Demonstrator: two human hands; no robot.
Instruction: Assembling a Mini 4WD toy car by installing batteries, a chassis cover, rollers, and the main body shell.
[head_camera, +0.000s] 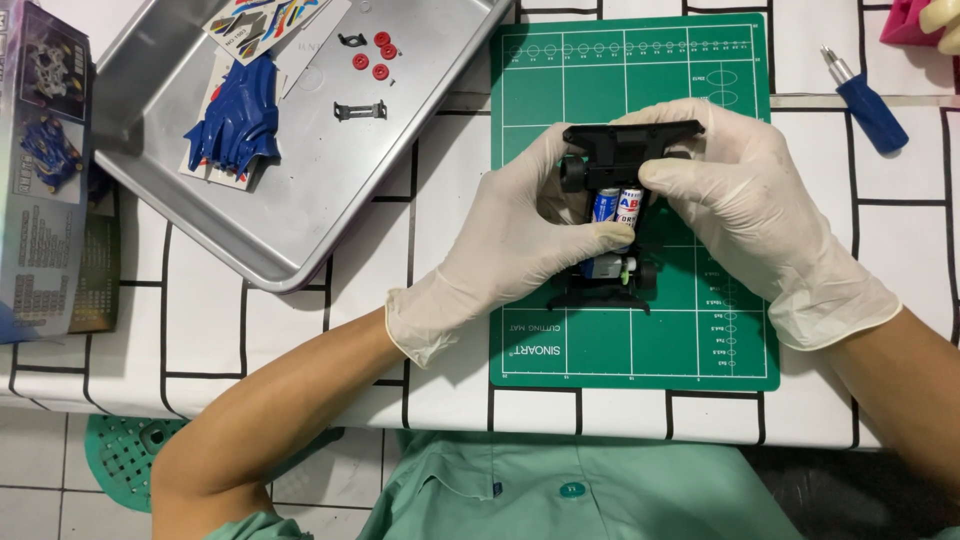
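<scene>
My left hand and right hand both closed around black toy car chassis | chassis above green cutting mat, middle of worktop | two batteries inside

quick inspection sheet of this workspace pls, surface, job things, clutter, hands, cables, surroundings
surface: table under a white cover with black lines; green cutting mat on it.
job's things: black toy car chassis held over the mat, two batteries seated in it, small motor at the near end.
clutter: metal tray with blue car body shell, sticker sheet, red round parts and small black parts; blue-handled screwdriver; kit box at the table's left edge.
grippers: left hand and right hand, both gloved, grip the chassis; fingers at the batteries.
cables: nothing seen.
surroundings: tiled floor, green perforated object below the table; pink item top right.
</scene>
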